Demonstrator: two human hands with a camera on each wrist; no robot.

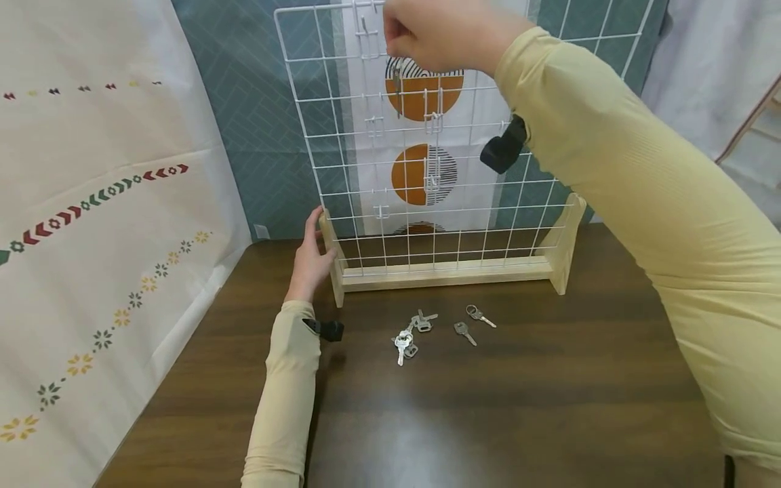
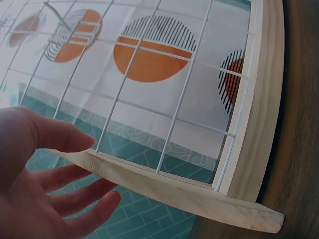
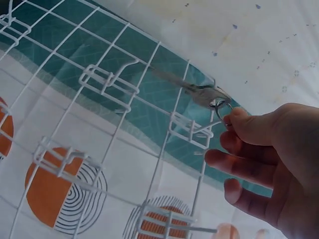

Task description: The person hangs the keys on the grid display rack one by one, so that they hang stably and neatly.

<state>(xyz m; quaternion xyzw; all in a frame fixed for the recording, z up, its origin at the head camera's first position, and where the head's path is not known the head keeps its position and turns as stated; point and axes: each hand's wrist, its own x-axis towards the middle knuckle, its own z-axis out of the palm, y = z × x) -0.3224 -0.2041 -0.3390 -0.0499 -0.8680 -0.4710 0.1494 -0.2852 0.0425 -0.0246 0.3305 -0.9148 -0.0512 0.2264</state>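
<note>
Thumb and forefinger of my right hand (image 3: 279, 159) pinch a small metal ring (image 3: 218, 113) with a key (image 3: 207, 96) on it. In the head view this hand (image 1: 442, 34) is high in front of a white wire grid (image 1: 305, 108), and the key (image 1: 398, 91) hangs down. White wire hooks (image 3: 107, 84) are clipped to the grid, one close beside the ring. Low on the left, my left hand (image 1: 310, 268) holds the side of the wooden stand (image 1: 448, 274). In the left wrist view its thumb lies in front of the wooden side piece, its fingers behind, partly hidden.
On the brown table (image 1: 488, 407) before the stand lie a cluster of keys (image 1: 403, 339), a single key (image 1: 464, 332) and a key with a ring (image 1: 481, 315). Behind the grid hangs a patterned sheet with orange circles (image 1: 421, 98). A white cloth (image 1: 110, 224) covers the left side.
</note>
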